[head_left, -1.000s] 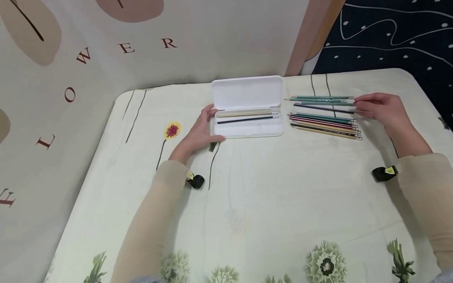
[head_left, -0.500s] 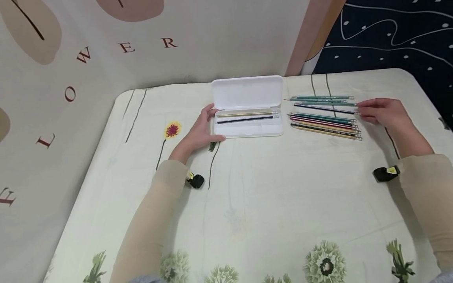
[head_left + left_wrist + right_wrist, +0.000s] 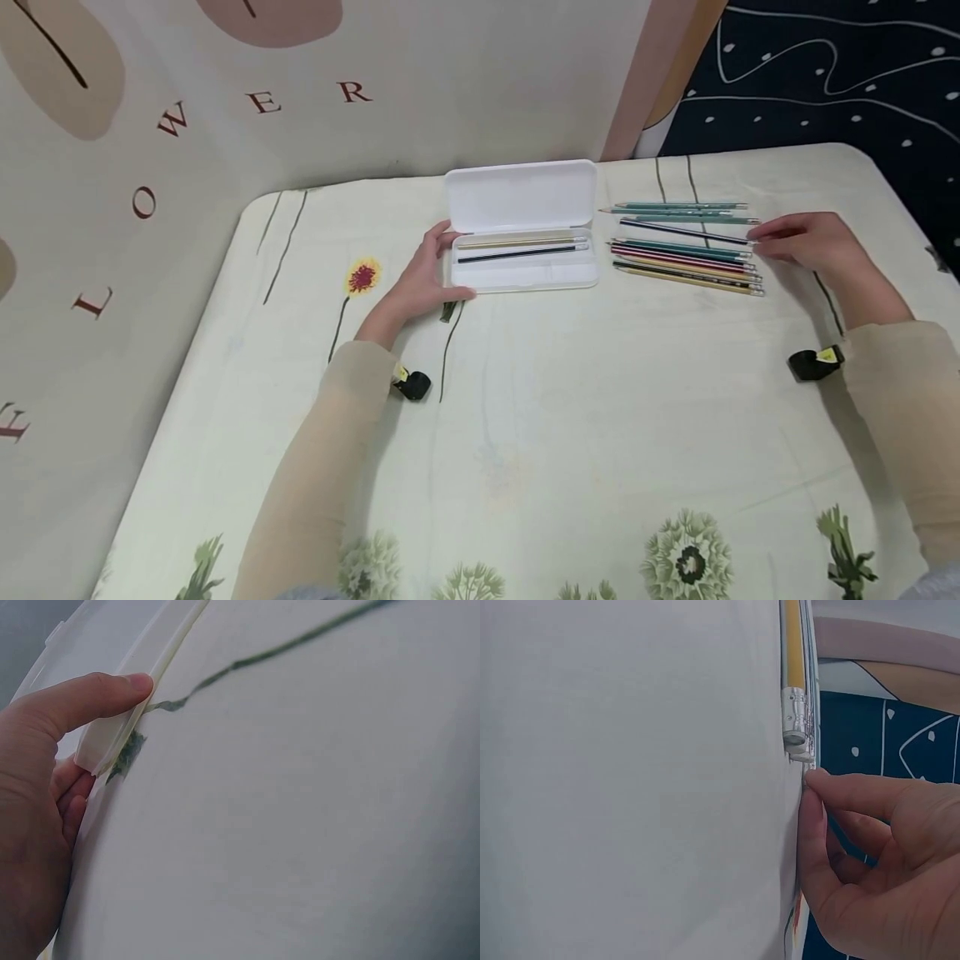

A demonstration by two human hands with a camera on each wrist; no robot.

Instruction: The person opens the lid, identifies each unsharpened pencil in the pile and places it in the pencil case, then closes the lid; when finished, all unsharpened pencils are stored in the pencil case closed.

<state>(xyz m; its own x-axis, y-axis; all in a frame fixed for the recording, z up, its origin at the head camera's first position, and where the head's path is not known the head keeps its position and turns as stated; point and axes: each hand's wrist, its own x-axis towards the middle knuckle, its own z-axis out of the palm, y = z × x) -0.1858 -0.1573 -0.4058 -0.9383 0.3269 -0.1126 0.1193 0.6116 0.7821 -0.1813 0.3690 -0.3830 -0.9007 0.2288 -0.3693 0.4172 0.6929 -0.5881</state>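
Observation:
An open white pencil case (image 3: 525,279) lies on the cloth, its lid raised at the back, with a gold pencil (image 3: 517,243) and a black pencil (image 3: 517,254) inside. My left hand (image 3: 420,283) grips the case's left end, thumb on the front edge and fingers round the far side; the left wrist view shows the thumb (image 3: 112,697) over the rim. To the right, my right hand (image 3: 813,242) pinches the eraser end of a dark pencil (image 3: 682,231) between thumb and index finger. Around it lie green pencils (image 3: 675,213) and a row of mixed-colour pencils (image 3: 686,267).
A pale flowered cloth (image 3: 570,417) covers the table. Behind it hangs a lettered fabric (image 3: 450,100), with a dark patterned fabric (image 3: 825,75) at the back right. Black wrist cameras (image 3: 813,365) sit under both sleeves.
My right hand has shifted slightly toward the front, from beside the green pencils' ends to the dark pencil's end. The left hand and the case have stayed put.

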